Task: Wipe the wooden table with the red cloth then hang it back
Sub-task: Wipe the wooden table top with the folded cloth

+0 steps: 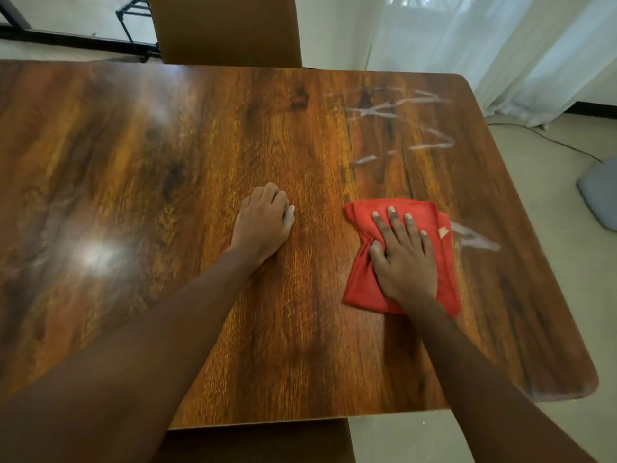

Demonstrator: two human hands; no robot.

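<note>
A glossy wooden table (pixel 167 202) fills most of the view. The red cloth (pixel 364 279) lies flat on its right half. My right hand (pixel 402 259) presses down on the cloth with straight, spread fingers. My left hand (pixel 263 222) rests on the bare wood at the middle, its fingers curled under and holding nothing. White smear marks (pixel 400 108) streak the far right part of the tabletop, and another white smear (pixel 474 237) lies just right of the cloth.
A brown chair back (pixel 230 28) stands at the table's far edge, and a chair seat (pixel 260 442) sits at the near edge. White curtains (pixel 500 45) hang at the right. A grey object (pixel 601 192) and a cable lie on the floor to the right.
</note>
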